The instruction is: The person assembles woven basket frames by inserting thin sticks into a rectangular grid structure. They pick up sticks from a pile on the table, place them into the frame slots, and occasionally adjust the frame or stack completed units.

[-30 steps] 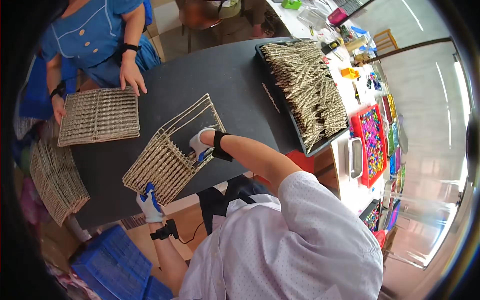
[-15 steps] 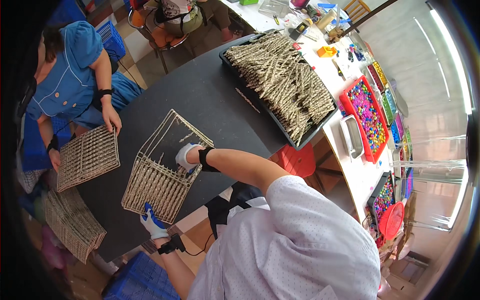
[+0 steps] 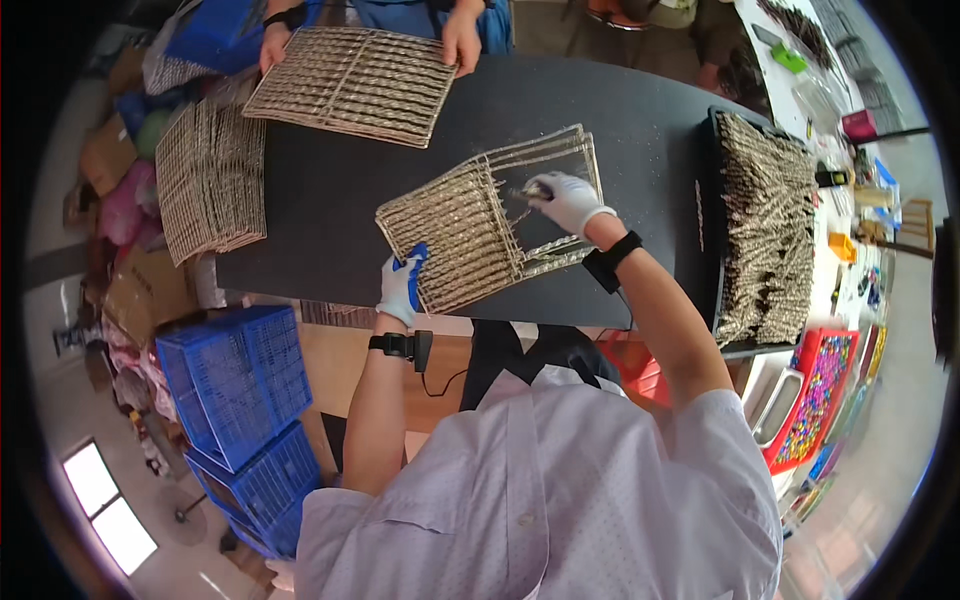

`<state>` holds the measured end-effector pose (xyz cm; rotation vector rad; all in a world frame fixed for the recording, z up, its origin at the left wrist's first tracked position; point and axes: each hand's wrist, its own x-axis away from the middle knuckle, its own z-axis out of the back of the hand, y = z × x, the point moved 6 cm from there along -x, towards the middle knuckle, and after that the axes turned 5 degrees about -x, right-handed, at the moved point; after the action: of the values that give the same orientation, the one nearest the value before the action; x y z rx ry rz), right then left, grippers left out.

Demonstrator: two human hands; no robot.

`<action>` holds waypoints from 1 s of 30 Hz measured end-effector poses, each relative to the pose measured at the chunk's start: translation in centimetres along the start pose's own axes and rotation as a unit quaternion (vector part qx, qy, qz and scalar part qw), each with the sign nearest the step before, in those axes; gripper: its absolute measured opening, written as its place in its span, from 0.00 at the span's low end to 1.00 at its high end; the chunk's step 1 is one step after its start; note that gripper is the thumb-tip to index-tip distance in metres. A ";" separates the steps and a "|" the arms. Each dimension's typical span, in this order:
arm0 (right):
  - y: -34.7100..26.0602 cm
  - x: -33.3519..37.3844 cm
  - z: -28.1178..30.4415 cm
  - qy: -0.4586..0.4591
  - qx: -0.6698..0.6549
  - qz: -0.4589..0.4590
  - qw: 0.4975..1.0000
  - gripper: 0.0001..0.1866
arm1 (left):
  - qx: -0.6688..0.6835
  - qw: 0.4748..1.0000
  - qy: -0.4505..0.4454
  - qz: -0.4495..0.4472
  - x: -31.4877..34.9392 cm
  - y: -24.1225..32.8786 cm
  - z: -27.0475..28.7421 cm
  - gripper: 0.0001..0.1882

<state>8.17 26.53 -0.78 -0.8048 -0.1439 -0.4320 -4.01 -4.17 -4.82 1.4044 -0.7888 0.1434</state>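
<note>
On the dark table (image 3: 325, 195), a rack (image 3: 462, 232) is clasped by the left hand (image 3: 399, 284), likely for steadiness; the right hand's (image 3: 566, 202) grip cannot be told.

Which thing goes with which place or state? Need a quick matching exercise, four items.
Things:
1. Left hand
2. Right hand
3. Crates
4. Loose stick

Place or state:
A. Blue and stacked
B. Holding the near edge of the rack
C. Lying apart on the table
D. Over the rack's open end

Pairs: 1-B, 2-D, 3-A, 4-C
</note>
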 end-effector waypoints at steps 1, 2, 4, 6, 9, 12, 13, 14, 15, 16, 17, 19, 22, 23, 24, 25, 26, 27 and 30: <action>0.5 -0.3 0.7 0.025 -0.100 -0.027 0.994 0.19 | 0.026 1.000 -0.006 0.001 0.7 -0.2 -0.2 0.14; 1.1 -0.6 1.2 0.051 -0.200 -0.056 0.977 0.18 | 0.051 0.999 -0.014 0.002 1.2 -0.2 -0.4 0.15; -0.7 -0.2 2.1 -0.010 -0.290 -0.004 0.957 0.15 | 0.053 0.999 -0.005 0.014 1.4 -1.1 -0.2 0.18; -0.1 0.2 1.7 -0.010 -0.450 0.070 0.890 0.16 | 0.065 0.998 0.002 0.020 1.6 -2.1 0.1 0.19; -0.8 1.6 5.2 0.072 -0.682 0.058 0.726 0.15 | 0.116 0.993 0.006 0.011 1.1 -3.1 0.6 0.18; -0.3 1.8 4.9 0.027 -0.419 0.018 0.907 0.15 | 0.109 0.994 -0.003 0.002 0.8 -3.7 1.2 0.17; -1.6 2.5 4.2 -0.037 -0.261 0.022 0.965 0.15 | 0.113 0.994 -0.010 0.000 0.9 -3.3 0.8 0.16; -2.4 3.1 3.0 -0.101 -0.093 0.027 0.990 0.16 | 0.092 0.996 -0.007 -0.002 0.9 -3.0 0.9 0.16; -2.8 3.6 1.5 -0.146 0.031 0.066 0.987 0.17 | 0.072 0.997 -0.006 -0.005 1.0 -2.7 0.7 0.16; -2.3 3.8 -0.3 -0.141 0.121 0.108 0.977 0.17 | 0.053 0.999 -0.004 -0.007 1.0 -2.2 0.5 0.15; -1.4 3.5 -2.1 -0.148 0.148 0.120 0.970 0.17 | 0.043 0.999 -0.007 -0.016 1.2 -1.7 0.1 0.14; -0.6 3.0 -4.6 -0.165 0.184 0.137 0.959 0.18 | 0.022 0.999 -0.017 -0.047 1.4 -1.1 0.2 0.14; -0.4 2.3 -6.2 -0.204 0.206 0.126 0.949 0.21 | -0.003 0.997 -0.040 -0.067 1.8 -0.3 0.4 0.14; -0.2 2.2 -6.3 -0.226 0.211 0.112 0.945 0.22 | -0.007 0.996 -0.050 -0.067 2.0 -0.1 0.3 0.14; -0.3 2.1 -6.4 -0.248 0.216 0.098 0.939 0.23 | -0.011 0.996 -0.059 -0.067 2.1 0.2 0.3 0.14; 0.2 1.9 -6.9 -0.284 0.214 0.089 0.930 0.24 | -0.029 0.994 -0.056 -0.092 2.0 0.6 0.2 0.15; 0.4 2.1 -7.1 -0.273 0.218 0.089 0.933 0.24 | -0.029 0.995 -0.053 -0.084 2.0 0.6 0.1 0.15; 0.7 2.1 -6.9 -0.261 0.225 0.089 0.935 0.24 | -0.027 0.995 -0.049 -0.077 2.0 0.9 -0.2 0.15; 0.6 2.0 -6.0 -0.163 0.269 0.104 0.944 0.22 | 0.028 0.999 -0.010 -0.021 1.7 0.7 -0.2 0.14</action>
<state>10.04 21.90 -4.72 -0.3390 -0.4599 -0.0433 -3.02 -4.43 -3.22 1.4771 -0.7754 0.1205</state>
